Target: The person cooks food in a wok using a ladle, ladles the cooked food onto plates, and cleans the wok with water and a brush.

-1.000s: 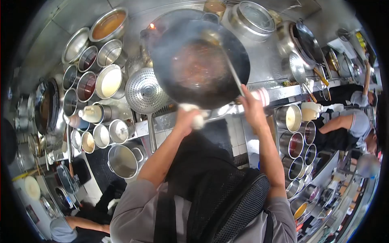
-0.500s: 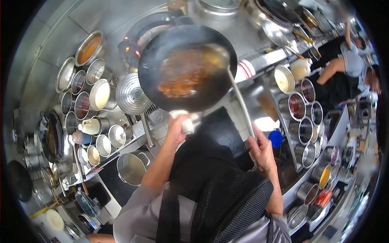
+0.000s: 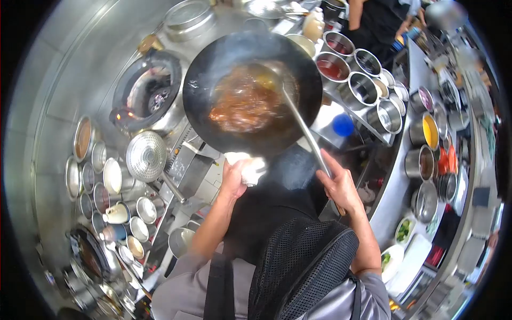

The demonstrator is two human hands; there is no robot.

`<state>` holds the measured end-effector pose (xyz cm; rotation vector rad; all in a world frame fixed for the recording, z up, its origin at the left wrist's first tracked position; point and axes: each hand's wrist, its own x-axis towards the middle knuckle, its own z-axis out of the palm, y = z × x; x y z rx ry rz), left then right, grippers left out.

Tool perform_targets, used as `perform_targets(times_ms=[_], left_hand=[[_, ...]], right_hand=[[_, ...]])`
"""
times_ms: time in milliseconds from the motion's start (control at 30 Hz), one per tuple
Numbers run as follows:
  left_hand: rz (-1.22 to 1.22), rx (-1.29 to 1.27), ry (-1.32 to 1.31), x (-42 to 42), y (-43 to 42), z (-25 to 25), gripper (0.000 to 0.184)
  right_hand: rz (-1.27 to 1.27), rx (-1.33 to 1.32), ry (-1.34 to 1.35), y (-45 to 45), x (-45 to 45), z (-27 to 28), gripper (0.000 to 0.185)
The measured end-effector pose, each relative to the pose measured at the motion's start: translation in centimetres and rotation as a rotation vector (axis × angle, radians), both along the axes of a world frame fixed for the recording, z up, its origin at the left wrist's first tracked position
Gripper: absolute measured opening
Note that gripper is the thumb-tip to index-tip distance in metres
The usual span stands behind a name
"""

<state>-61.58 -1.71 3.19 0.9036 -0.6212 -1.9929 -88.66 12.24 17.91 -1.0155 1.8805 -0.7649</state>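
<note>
A black wok (image 3: 200, 101) hangs in front of me, off the stove, with steaming brown, saucy food (image 3: 245, 104) in it. My left hand (image 3: 233, 178) is closed round a folded white cloth (image 3: 252, 170) at the wok's near rim; the grip beneath the cloth is hidden. In my right hand (image 3: 341, 184) is the long handle of a metal ladle (image 3: 304, 128). The ladle's head lies inside the wok at the food's right side, blurred by steam.
Left of the wok is a burner (image 3: 149, 90) with small flames. A perforated strainer (image 3: 146, 156) rests near several seasoning pots. More metal pots (image 3: 364, 88) stand to the right, beyond a blue round object (image 3: 343, 125). White plates (image 3: 393, 261) with greens sit lower right. Another person (image 3: 376, 21) stands at the top.
My body and view have turned rightward, carrying the wok away from the burner, which now shows uncovered on the left. Plates with greens have come into view. Both hands keep their holds.
</note>
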Motion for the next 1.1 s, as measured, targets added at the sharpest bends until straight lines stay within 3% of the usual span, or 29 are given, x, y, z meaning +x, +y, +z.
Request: perform_targets(times_ms=[167,333,567,833,1100], left_hand=[[-0.222,0.041,0.016,-2.3,0.4,-1.6,0.013],[-0.473,0.068,0.009,-3.3,-0.8,-2.4,0.011],[-0.739,0.011,-0.042,-3.8,-1.8,-2.3,0.018],[-1.027,0.027,-0.052,-5.5,-2.4,-1.6,0.032],[-1.169,0.036,-0.111,-8.1,-0.5,-1.7,0.030]], right_hand=[[-0.128,0.105,-0.076,6.2,1.7,0.4,0.062],[-0.414,0.074,-0.225,10.5,4.6,0.9,0.059],[-0.638,0.087,0.063,12.2,7.4,0.5,0.058],[-0.953,0.028,-0.468,15.3,16.3,-0.2,0.062],[-1.168,-0.092,-0.668,17.2,21.7,-2.4,0.064]])
